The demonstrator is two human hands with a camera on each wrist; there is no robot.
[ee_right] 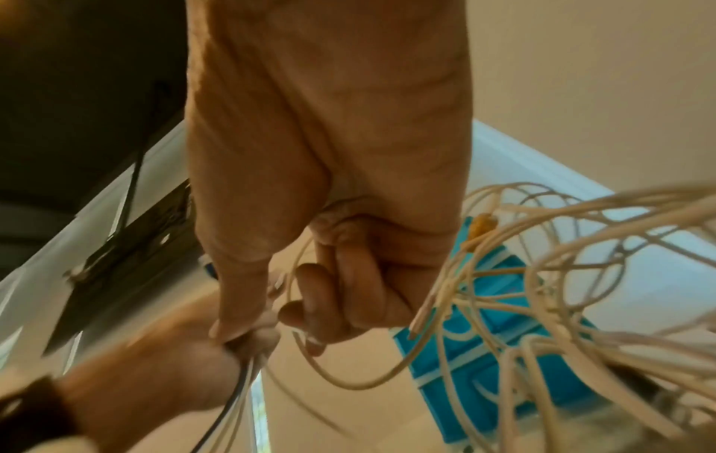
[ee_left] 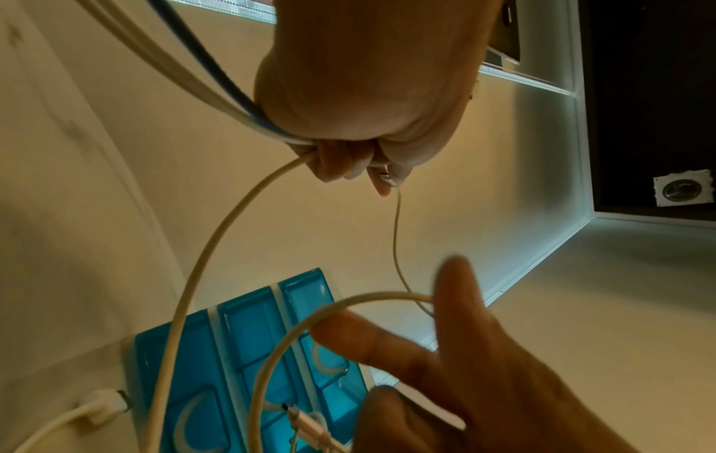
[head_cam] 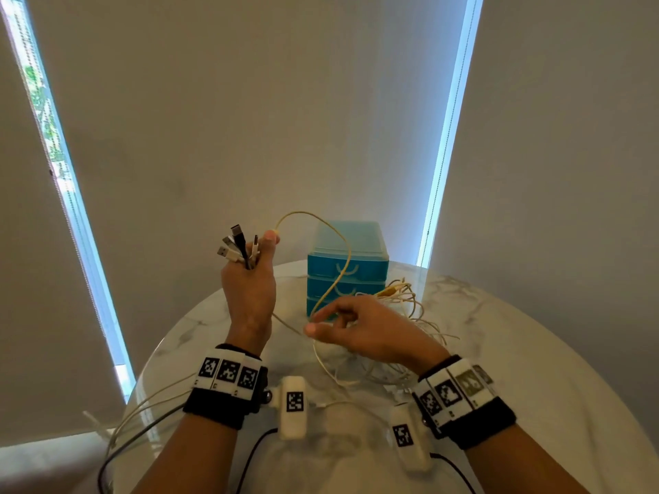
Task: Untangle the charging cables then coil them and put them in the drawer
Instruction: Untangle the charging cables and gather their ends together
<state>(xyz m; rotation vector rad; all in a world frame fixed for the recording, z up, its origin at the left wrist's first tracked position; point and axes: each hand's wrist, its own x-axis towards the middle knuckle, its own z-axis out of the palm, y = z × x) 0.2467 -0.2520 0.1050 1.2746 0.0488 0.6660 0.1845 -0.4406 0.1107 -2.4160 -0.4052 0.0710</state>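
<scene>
My left hand (head_cam: 251, 279) is raised over the table and grips a bundle of cable ends, with several USB plugs (head_cam: 233, 246) sticking up out of the fist. Its thumb and a finger pinch the end of a cream cable (head_cam: 342, 244). That cable arcs over the blue drawer unit (head_cam: 347, 265) and comes down to my right hand (head_cam: 356, 326). There it lies hooked over curled fingers (ee_right: 310, 306), as the left wrist view shows with the cream cable (ee_left: 217, 245). The tangle of pale cables (head_cam: 403, 301) lies behind my right hand. All three drawers look closed.
The round marble table (head_cam: 499, 351) carries everything. Loose cable lengths (head_cam: 142, 411) trail from my left fist off the table's left edge. A white charger plug (ee_left: 100, 404) lies beside the drawer unit. Closed blinds hang behind the table.
</scene>
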